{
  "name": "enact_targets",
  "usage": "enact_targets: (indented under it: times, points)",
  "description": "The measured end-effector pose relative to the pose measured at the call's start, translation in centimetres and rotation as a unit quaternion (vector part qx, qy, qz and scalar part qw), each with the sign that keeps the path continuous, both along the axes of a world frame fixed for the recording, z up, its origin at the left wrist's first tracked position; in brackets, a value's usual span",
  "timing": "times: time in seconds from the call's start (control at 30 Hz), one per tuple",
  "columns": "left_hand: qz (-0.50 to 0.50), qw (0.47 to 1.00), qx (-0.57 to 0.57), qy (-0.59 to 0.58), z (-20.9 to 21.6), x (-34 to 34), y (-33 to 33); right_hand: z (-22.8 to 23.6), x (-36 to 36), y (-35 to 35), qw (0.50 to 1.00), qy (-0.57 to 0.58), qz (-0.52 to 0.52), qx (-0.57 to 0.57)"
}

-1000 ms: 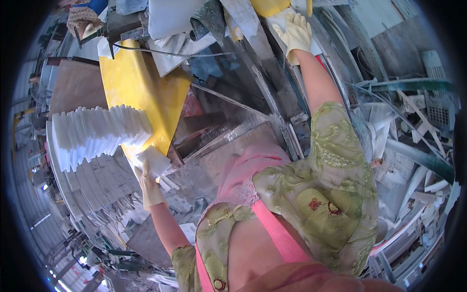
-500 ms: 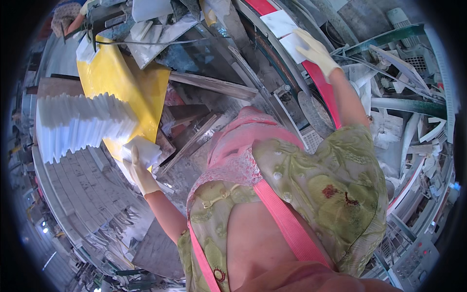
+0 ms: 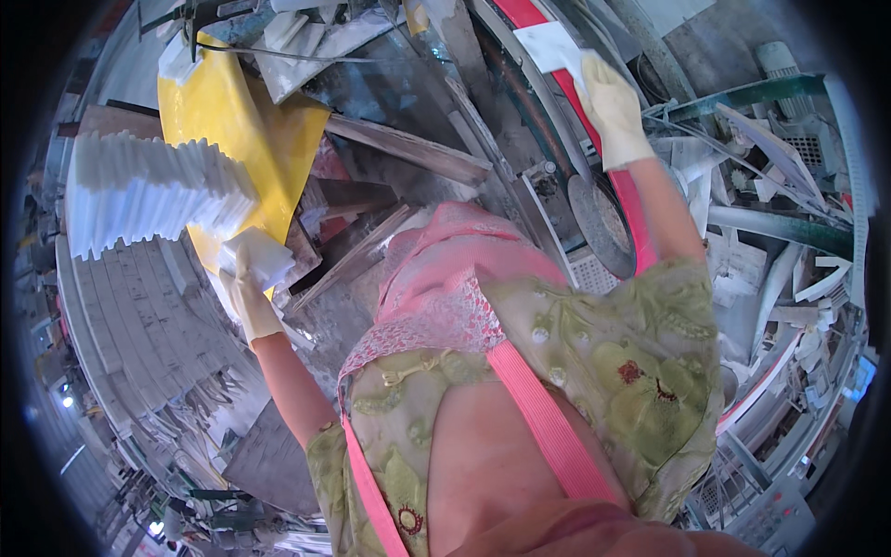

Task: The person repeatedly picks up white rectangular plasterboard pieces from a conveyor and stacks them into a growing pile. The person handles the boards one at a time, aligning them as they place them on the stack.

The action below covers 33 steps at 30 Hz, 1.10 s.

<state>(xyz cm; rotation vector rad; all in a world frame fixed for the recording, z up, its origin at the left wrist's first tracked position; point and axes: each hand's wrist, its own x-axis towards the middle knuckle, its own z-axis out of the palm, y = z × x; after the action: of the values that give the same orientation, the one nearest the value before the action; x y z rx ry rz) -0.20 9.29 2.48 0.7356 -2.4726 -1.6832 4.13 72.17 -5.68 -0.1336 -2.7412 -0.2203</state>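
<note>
Clock directions run from the person's chest, with twelve o'clock straight ahead. As I watch, both arms are spread.

Left hand (image 3: 247, 299): cream-gloved, positioned between nine and ten o'clock. Grip: narrow, holding the near edge of a white tile (image 3: 262, 258), with a finger or thumb against the upper face. The reach of the other fingers beneath is hidden from me. The tile lies over the lower end of a yellow sheet (image 3: 209, 111), which extends toward eleven o'clock. Just beside it, at ten o'clock, a row of white tiles (image 3: 153, 190) stands on edge, closely packed and slightly tilted. Grey boards (image 3: 130, 320) are at nine o'clock.

Right hand (image 3: 613, 104): also gloved, positioned at one o'clock, back of the hand upward, over a red belt (image 3: 637, 221). Grip: I cannot tell whether it is closed on anything, since the palm side is hidden. The fingertips are at the near corner of a flat white piece (image 3: 546, 45), which lies on the belt between twelve and one o'clock.

A round grey disc (image 3: 594, 215) is beside the belt. A plank (image 3: 413, 151) lies between eleven and twelve o'clock.
</note>
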Motion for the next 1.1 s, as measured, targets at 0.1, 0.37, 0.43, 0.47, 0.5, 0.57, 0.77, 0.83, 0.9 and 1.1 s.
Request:
enact_targets:
  times: [0.1, 0.37, 0.43, 0.47, 0.5, 0.57, 0.77, 0.83, 0.9, 1.1]
  points:
    - [-0.002, 1.000, 0.030, -0.005, 0.2, -0.1, 0.6, 1.0, -2.8, 0.3, 0.998, -0.019, 0.029, 0.047]
    - [0.030, 0.999, 0.037, -0.012, 1.4, 0.5, 2.0, -0.4, -6.4, -0.3, 0.985, -0.145, 0.060, 0.067]
    - [0.028, 0.999, 0.038, 0.005, 1.2, 0.4, 1.8, -0.6, -7.8, -0.6, 0.984, -0.147, 0.038, 0.098]
    - [0.013, 0.998, 0.054, -0.001, 0.9, 0.2, 1.6, -0.7, -8.6, -0.7, 0.983, -0.137, 0.024, 0.116]
    - [0.005, 0.998, 0.065, 0.003, 0.6, -0.2, 1.3, -0.8, -9.4, -0.9, 0.978, -0.164, 0.021, 0.125]
    - [0.034, 0.996, 0.086, 0.007, 0.2, -0.2, 0.7, -0.9, -10.1, -1.0, 0.991, -0.102, 0.037, 0.074]
    - [0.017, 0.999, 0.030, -0.003, 1.5, 1.9, 0.7, 2.0, -9.6, -0.6, 0.982, -0.132, 0.075, -0.112]
    - [0.005, 0.999, 0.023, -0.031, 2.3, 1.9, 0.8, 4.5, -11.1, -1.8, 0.978, -0.188, -0.025, -0.081]
    - [-0.011, 0.999, -0.024, -0.026, 2.7, 1.6, 0.6, 7.1, -12.3, -4.4, 0.958, -0.153, -0.003, -0.242]
    - [-0.043, 0.999, -0.002, -0.010, 1.6, 0.9, -1.2, 7.6, -9.0, -23.0, 0.710, -0.045, 0.225, -0.666]
